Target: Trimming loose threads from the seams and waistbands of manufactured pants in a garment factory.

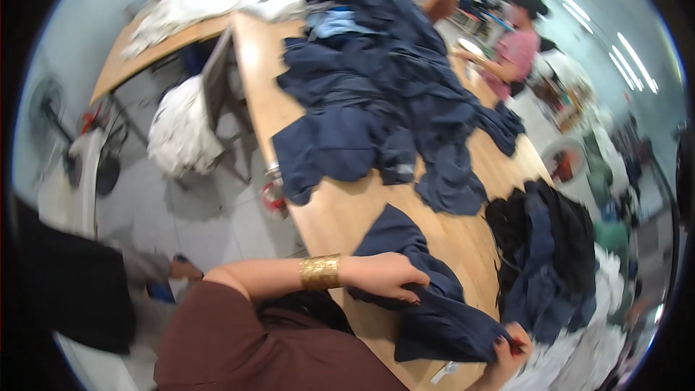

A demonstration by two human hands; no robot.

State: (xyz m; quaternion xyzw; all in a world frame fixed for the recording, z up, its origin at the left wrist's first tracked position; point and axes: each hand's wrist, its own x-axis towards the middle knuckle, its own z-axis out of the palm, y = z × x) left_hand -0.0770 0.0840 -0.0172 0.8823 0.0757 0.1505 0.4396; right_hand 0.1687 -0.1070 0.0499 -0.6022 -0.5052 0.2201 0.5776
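A dark navy garment (pixel 449 318) lies partly bunched on the near part of the wooden table, in front of me. My left hand (pixel 387 275), with a wide gold cuff at the wrist, is closed on a fold of this garment. At the garment's right end, my right hand (pixel 512 351) grips its edge between thumb and fingers. Something small and red shows in the right hand; its kind is hidden by the fingers. A small white tag or strip (pixel 445 371) shows below the garment, near the right wrist.
A large heap of navy garments (pixel 376 94) covers the far part of the table (pixel 326 210). Dark garments (pixel 543 253) hang at the right edge. White cloth drapes a chair (pixel 187 127) at left. A person in pink (pixel 515 51) works across; another person (pixel 72 289) stands left.
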